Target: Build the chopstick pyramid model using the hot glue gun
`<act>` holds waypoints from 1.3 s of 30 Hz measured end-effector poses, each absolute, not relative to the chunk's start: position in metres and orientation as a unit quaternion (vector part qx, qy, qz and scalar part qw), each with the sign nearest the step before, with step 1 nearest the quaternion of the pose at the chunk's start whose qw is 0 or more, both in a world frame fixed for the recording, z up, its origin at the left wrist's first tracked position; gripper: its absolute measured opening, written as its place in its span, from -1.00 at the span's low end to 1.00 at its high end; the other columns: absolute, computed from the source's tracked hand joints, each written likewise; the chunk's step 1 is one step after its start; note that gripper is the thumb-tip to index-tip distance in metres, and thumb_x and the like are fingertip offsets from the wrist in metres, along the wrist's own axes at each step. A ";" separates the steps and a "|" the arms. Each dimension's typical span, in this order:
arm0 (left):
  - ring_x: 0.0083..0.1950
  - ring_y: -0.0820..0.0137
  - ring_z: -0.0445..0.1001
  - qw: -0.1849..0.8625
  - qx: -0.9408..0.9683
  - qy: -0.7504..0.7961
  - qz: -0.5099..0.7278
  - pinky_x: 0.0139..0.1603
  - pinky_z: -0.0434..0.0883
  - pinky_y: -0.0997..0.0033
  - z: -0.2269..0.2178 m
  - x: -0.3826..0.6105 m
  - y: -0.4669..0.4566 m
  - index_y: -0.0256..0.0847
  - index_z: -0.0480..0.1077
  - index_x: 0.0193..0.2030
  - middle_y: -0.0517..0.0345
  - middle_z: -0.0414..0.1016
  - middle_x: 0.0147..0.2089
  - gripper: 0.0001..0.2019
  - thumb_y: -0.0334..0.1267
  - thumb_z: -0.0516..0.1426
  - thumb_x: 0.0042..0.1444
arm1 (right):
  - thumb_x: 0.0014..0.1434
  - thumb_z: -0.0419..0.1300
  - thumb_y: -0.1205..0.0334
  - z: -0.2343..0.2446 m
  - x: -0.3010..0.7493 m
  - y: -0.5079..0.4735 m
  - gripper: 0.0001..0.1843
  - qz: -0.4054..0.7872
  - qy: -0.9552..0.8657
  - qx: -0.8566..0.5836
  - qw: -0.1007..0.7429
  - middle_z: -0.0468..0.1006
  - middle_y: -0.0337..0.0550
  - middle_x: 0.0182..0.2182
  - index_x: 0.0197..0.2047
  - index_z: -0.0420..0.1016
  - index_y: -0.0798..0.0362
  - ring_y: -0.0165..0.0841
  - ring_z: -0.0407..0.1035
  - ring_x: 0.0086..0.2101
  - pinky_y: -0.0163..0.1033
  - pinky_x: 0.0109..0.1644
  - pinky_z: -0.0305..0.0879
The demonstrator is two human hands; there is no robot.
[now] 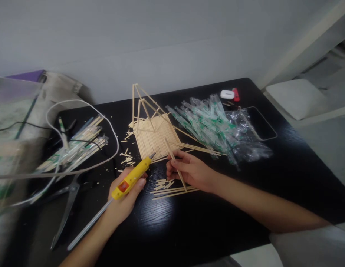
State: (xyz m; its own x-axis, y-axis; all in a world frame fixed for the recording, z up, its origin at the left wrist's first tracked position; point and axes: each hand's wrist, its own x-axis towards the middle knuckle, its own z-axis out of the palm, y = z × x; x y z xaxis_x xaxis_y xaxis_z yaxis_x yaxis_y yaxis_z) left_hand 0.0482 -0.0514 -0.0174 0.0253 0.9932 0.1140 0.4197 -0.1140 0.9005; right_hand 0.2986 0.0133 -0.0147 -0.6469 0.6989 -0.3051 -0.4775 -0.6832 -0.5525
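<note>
My left hand (127, 193) is closed around a yellow hot glue gun (133, 177), its nozzle pointing up and to the right. A clear glue stick (90, 224) sticks out of the gun's back end. Between the thumb and fingers of my right hand (190, 171) is a wooden chopstick (176, 165), held at a slant. Just beyond both hands lies a flat panel of sticks (157, 139) set side by side, with an open stick frame (141, 102) rising at its back. Short cut pieces (163, 184) and several longer sticks (172, 193) lie below my right hand.
Green-printed plastic wrappers (208, 118) are heaped on the right, near a phone-like dark slab (260, 124) and a white case (227, 94). Scissors (68, 207), a white cable (112, 129) and wrapped chopsticks (78, 148) occupy the left. Wood scraps (127, 157) flank the panel.
</note>
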 end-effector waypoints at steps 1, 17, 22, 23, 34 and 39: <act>-0.40 0.46 0.54 0.356 0.621 0.564 0.412 -0.39 0.51 0.51 -0.018 0.048 -0.051 -0.12 0.56 -0.11 0.24 0.57 -0.31 -0.86 -0.13 0.26 0.33 | 0.19 0.55 0.16 -0.016 0.299 0.013 -0.65 0.880 -0.219 -0.257 0.335 0.63 -0.25 -0.32 -0.10 0.51 0.07 -0.39 0.56 -0.29 -0.23 -0.09 0.52; -0.44 0.44 0.52 0.366 0.608 0.576 0.407 -0.45 0.51 0.49 -0.016 0.049 -0.050 -0.15 0.57 -0.13 0.21 0.56 -0.37 -0.83 -0.10 0.27 0.30 | 0.27 0.47 0.13 -0.021 0.299 0.014 -0.64 0.886 -0.193 -0.252 0.339 0.62 -0.30 -0.33 -0.11 0.33 -0.04 -0.39 0.57 -0.27 -0.18 0.00 0.47; -0.51 0.47 0.46 0.418 0.567 0.567 0.426 -0.50 0.49 0.49 -0.010 0.058 -0.051 -0.14 0.51 -0.25 0.26 0.49 -0.45 -0.85 -0.14 0.30 0.26 | 0.28 0.43 0.19 -0.017 0.299 0.011 -0.64 0.897 -0.180 -0.241 0.323 0.68 -0.21 -0.23 -0.05 0.30 -0.05 -0.34 0.61 -0.14 -0.14 0.13 0.44; -0.51 0.48 0.44 0.430 0.556 0.565 0.432 -0.50 0.49 0.48 -0.009 0.060 -0.051 -0.14 0.47 -0.30 0.27 0.47 -0.45 -0.83 -0.15 0.31 0.25 | 0.26 0.44 0.23 -0.015 0.299 0.009 -0.63 0.901 -0.178 -0.236 0.317 0.69 -0.20 -0.22 -0.05 0.32 -0.04 -0.33 0.61 -0.12 -0.14 0.14 0.44; -0.14 0.27 0.66 0.468 0.493 0.590 0.437 -0.15 0.67 0.32 -0.009 0.066 -0.050 -0.13 0.50 -0.31 0.08 0.67 -0.16 -0.77 -0.09 0.40 0.12 | 0.36 0.32 -0.09 -0.012 0.292 -0.012 -0.60 0.949 -0.152 -0.181 0.209 0.66 -0.04 -0.16 -0.02 0.58 0.10 -0.24 0.59 -0.09 -0.05 0.15 0.46; -0.05 0.17 0.68 0.513 0.458 0.570 0.449 0.03 0.69 0.12 -0.014 0.068 -0.052 -0.12 0.48 -0.31 0.02 0.70 -0.07 -0.77 -0.10 0.40 0.13 | 0.39 0.23 -0.27 -0.018 0.288 -0.023 -0.44 0.969 -0.150 -0.142 0.136 0.65 -0.01 -0.15 -0.02 0.60 0.12 -0.22 0.60 -0.12 -0.02 0.12 0.48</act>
